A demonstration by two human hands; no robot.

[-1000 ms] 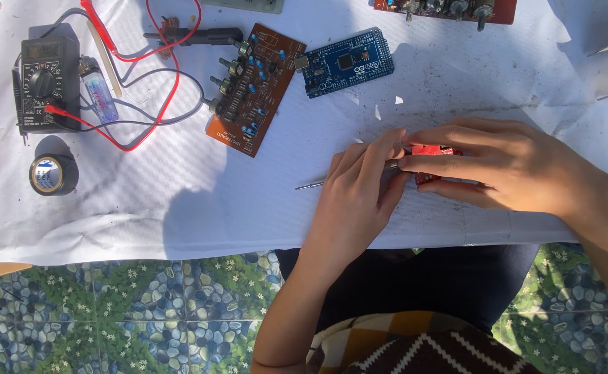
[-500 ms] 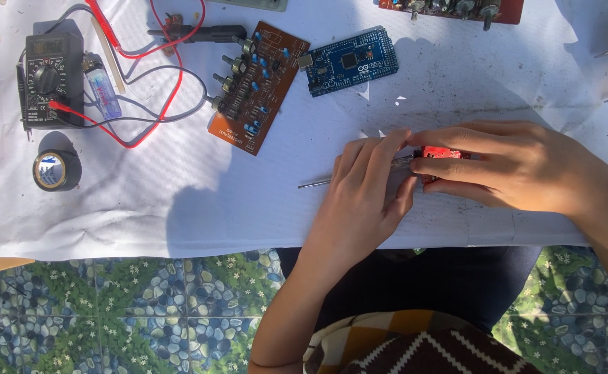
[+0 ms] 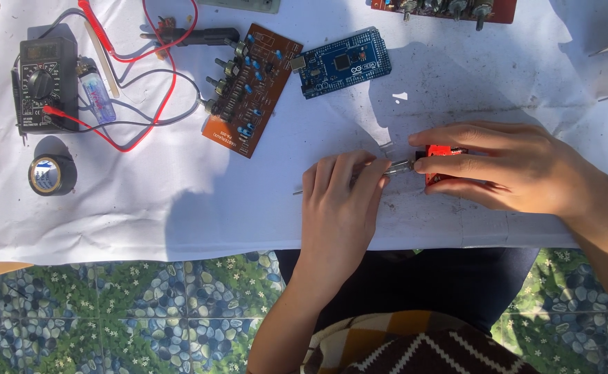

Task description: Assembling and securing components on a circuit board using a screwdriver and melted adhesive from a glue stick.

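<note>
On the white-covered table [image 3: 144, 208], near its front edge, the right hand [image 3: 504, 170] pinches a small red module [image 3: 444, 161] steady while the left hand [image 3: 342, 197] grips a thin metal tool [image 3: 359, 174] pointed at it.

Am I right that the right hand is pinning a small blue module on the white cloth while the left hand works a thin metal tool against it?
Not quite: the module under the right hand is red, not blue, as the head view shows. The left hand does hold the thin metal tool against it on the white cloth.
</note>
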